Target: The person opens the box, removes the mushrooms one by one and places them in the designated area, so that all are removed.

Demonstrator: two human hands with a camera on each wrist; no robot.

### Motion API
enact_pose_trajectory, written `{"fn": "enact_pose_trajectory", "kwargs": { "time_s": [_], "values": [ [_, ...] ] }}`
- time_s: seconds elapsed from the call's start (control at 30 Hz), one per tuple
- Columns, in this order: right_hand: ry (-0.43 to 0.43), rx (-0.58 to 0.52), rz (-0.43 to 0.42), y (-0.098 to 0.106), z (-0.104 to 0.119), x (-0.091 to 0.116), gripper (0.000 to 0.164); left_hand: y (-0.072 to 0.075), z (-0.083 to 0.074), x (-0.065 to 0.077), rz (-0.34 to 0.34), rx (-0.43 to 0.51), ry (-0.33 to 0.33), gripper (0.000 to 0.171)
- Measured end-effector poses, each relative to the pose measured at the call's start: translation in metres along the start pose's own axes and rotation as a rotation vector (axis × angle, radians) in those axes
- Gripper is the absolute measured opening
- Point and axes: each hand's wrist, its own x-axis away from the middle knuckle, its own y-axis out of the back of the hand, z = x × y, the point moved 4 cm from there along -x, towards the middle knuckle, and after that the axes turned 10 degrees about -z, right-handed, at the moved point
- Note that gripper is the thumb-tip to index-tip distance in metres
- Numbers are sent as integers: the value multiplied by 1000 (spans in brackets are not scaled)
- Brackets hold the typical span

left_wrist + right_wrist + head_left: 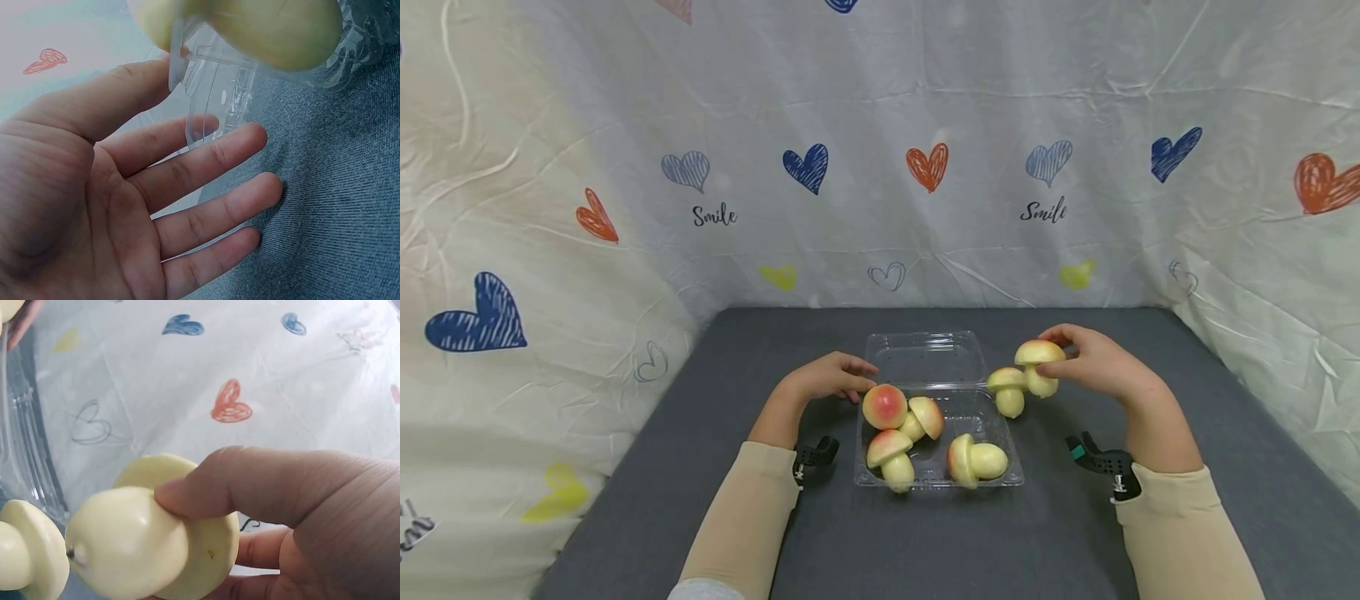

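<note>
My right hand (1093, 360) pinches a toy mushroom (1040, 352) with a yellow-red cap and pale stem, right of the clear plastic box (940, 483). In the right wrist view, the thumb (206, 487) presses where the mushroom's stem meets its cap. Another toy mushroom (1009, 393) stands beside it at the box's right side. My left hand (831, 377) is at the box's back left corner, fingers loosely spread; in the left wrist view its thumb (134, 84) is at the plastic rim. Several mushrooms lie in the box, including one at the right (981, 461).
The box's hinged lid (925, 358) lies opened toward the back. Everything rests on a dark grey tabletop (925, 550). A white curtain with printed hearts (880, 100) hangs behind and along both sides. Each wrist wears a black camera strap (1108, 461).
</note>
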Motion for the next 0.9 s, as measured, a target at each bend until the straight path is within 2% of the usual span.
{"fn": "enact_pose_trajectory", "kwargs": {
  "time_s": [0.2,0.6,0.9],
  "values": [
    [-50,34,1,1,-8,-1,58,0,-2,1,-1,-3,-1,51],
    [-117,229,-8,-2,-26,-8,58,1,-2,0,0,0,1,51],
    [-141,246,36,-17,-37,-14,56,0,-1,0,0,-5,2,51]
  ]
}}
